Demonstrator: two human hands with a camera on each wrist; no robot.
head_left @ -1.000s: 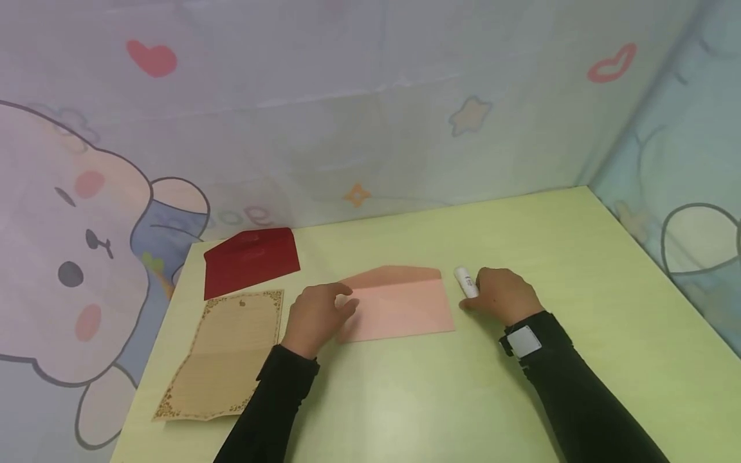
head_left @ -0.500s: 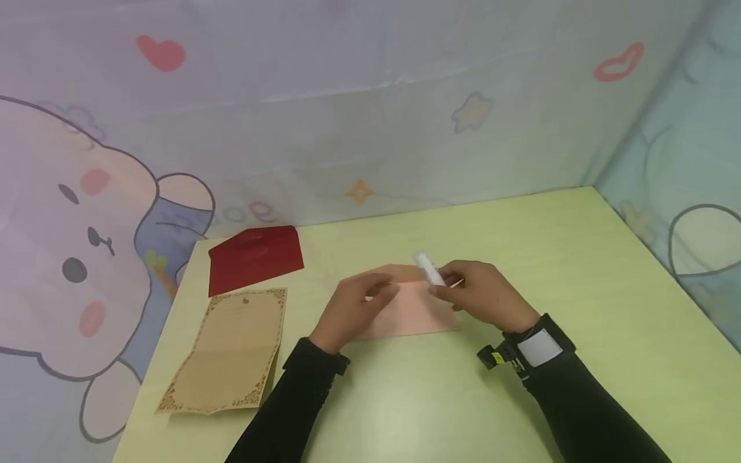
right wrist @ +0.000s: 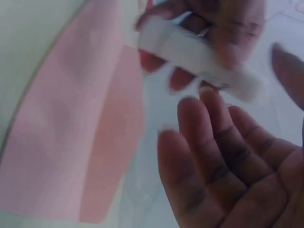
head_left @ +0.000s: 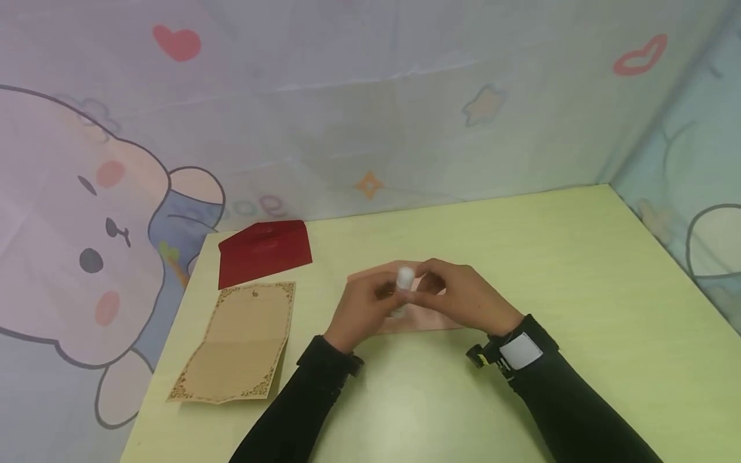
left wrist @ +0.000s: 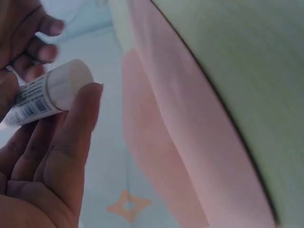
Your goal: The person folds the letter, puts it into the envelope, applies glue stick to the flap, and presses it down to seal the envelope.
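Observation:
My left hand (head_left: 360, 310) grips a white glue stick (head_left: 405, 278) between thumb and fingers, above a pink envelope (head_left: 431, 320). In the left wrist view the glue stick (left wrist: 33, 99) lies tilted across the fingers, a printed barcode on its side. Close beside it is my right hand (head_left: 471, 297), and in the right wrist view its fingers (right wrist: 192, 123) extend loosely below the glue stick (right wrist: 183, 50), thumb well apart. The envelope's flap (right wrist: 107, 137) is unfolded away from the body; both hands cover part of it in the head view.
A dark red envelope (head_left: 266, 252) lies at the table's back left corner. In front of it, a creased sheet of bordered letter paper (head_left: 237, 350) has its near part raised. A printed cloth backdrop (head_left: 324, 116) hangs behind the pale green table (head_left: 544, 251).
The right hand picked the glue stick up from the right of the pink envelope and brought it left over it. The left hand moved right and took hold of it; the right fingers let go.

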